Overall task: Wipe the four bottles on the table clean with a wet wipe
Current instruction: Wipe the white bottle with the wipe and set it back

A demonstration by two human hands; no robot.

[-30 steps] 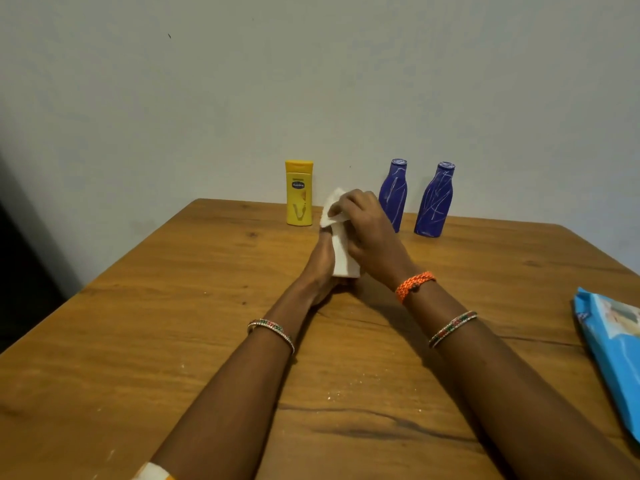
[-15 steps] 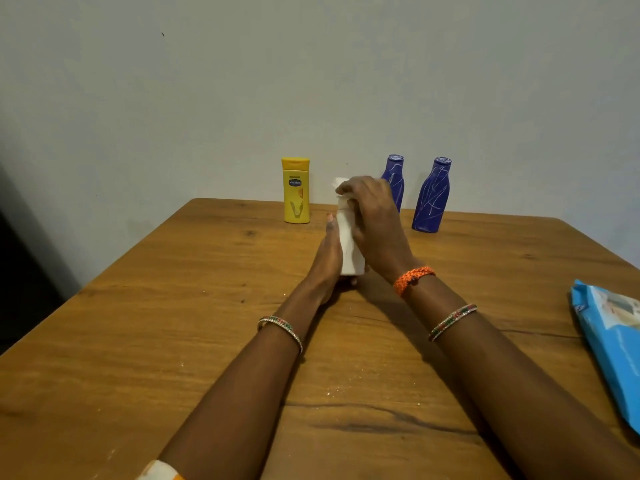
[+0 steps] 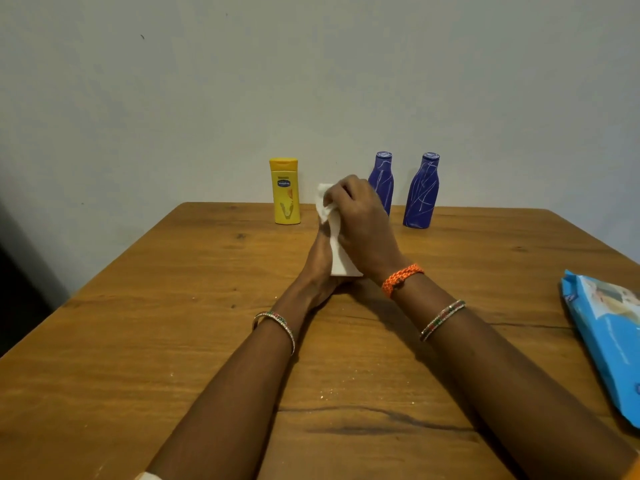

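Three bottles [image 3: 381,183] stand at the back of the brown wooden table [image 3: 138,323], by a gray wall [image 3: 311,81]. Right hand [image 3: 360,223] squeezes a wipe [image 3: 323,206] on a white bottle [image 3: 341,261]; left hand [image 3: 320,261] holds that bottle.

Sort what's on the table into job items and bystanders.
Job: white bottle held by left hand; wipe in right hand; yellow bottle; two blue bottles; wipes pack.
Bystanders: none on the table.

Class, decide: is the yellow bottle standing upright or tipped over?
Upright. The yellow bottle stands on its base on the table, cap on top.
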